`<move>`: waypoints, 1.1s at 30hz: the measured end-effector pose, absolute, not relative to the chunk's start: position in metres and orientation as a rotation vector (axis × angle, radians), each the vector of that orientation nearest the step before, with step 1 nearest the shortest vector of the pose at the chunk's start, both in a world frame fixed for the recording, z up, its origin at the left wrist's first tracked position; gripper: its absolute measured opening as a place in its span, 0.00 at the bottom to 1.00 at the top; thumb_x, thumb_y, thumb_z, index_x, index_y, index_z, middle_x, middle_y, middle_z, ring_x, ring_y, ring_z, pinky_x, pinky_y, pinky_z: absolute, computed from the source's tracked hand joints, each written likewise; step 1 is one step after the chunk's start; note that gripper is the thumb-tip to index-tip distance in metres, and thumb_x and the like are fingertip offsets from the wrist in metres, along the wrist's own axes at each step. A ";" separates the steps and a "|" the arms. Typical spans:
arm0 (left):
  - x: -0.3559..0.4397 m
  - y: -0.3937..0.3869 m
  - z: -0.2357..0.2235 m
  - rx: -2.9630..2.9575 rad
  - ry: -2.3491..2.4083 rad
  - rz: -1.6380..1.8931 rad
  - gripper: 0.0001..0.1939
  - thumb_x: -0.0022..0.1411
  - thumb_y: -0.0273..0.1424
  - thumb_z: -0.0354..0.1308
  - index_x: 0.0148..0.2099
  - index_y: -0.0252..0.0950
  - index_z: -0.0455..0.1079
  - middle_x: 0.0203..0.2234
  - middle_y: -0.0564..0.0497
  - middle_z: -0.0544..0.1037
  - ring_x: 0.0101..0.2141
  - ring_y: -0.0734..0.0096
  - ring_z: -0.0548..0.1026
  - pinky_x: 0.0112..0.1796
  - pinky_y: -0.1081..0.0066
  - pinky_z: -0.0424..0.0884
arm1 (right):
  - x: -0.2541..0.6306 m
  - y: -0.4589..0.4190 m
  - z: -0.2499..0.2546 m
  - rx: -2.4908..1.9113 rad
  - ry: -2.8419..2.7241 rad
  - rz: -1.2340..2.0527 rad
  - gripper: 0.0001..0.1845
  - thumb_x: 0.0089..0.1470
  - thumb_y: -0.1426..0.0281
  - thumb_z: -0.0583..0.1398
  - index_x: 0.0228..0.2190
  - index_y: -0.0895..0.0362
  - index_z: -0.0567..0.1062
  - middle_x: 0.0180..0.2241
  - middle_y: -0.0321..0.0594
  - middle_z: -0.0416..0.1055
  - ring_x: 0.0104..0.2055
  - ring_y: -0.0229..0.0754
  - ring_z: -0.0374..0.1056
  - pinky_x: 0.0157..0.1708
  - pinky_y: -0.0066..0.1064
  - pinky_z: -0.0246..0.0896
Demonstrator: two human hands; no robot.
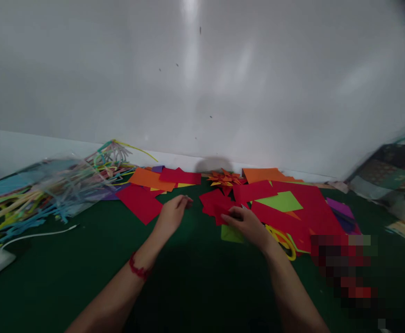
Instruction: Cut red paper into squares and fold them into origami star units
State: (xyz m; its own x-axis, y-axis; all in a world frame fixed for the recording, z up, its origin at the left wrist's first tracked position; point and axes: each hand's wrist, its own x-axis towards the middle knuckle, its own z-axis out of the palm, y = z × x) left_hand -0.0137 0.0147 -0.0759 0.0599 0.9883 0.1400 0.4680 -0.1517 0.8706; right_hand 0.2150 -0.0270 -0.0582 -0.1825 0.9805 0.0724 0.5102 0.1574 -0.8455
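My left hand [175, 210] hovers above the green table, its fingers curled together with nothing visible in them. Beside it on the left lies a red paper sheet [140, 203]. My right hand [247, 224] is closed, thumb and fingers pinching the edge of a piece of red paper [223, 210] among small red pieces. A light green paper square [232, 234] lies just under that hand. Yellow-handled scissors [285, 243] rest by my right wrist, partly covered by paper. Behind the red pieces sits a layered paper flower [225, 177] in orange and red.
Orange sheets [150, 179] lie at the back left. A large red sheet [313, 203] with a green piece [285, 201] covers the right. Pipe cleaners [98, 169] in a clear bag fill the left, near a white cable [42, 235]. A pale wall [202, 92] stands behind.
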 end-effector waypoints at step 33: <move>0.028 -0.004 -0.155 2.754 1.185 0.382 0.26 0.64 0.45 0.39 0.63 0.47 0.47 0.62 0.43 0.48 0.61 0.54 0.43 0.54 0.45 0.44 | 0.223 -0.018 -0.112 -2.079 -2.475 0.776 0.37 0.52 0.47 0.45 0.60 0.46 0.45 0.64 0.37 0.32 0.64 0.54 0.27 0.57 0.53 0.30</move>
State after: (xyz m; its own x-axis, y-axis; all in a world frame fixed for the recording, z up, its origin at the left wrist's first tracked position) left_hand 0.0278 -0.0042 -0.1551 0.6617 0.7270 0.1831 0.6971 -0.6866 0.2067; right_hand 0.2228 -0.0182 -0.1118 -0.2077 0.8810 -0.4250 0.9660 0.1163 -0.2311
